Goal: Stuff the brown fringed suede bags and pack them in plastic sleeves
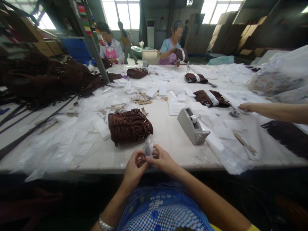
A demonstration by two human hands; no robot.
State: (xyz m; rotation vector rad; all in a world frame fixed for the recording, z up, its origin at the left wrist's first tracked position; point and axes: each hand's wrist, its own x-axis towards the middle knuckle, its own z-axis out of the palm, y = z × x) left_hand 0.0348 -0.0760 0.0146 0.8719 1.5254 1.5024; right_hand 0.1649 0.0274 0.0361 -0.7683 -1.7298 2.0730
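Observation:
Both my hands meet in front of me at the table's near edge, fingers closed on a small clear plastic wrap (148, 146) with something greyish inside that I cannot make out. My left hand (135, 165) pinches it from the left side. From the right, my right hand (163, 159) grips it between thumb and fingers. Just beyond them lies a dark brown fringed bag (130, 126) with metal eyelets, apart from my hands. A grey tape dispenser (192, 126) stands to the right of the bag.
Plastic sleeves (60, 141) and brown bags (48, 77) are heaped on the left. Wrapped fringed bags (210, 98) lie at right, near a co-worker's arm (274, 110). Paper strips (141, 98) litter the white table (166, 128). Two co-workers in pink aprons are at the far side.

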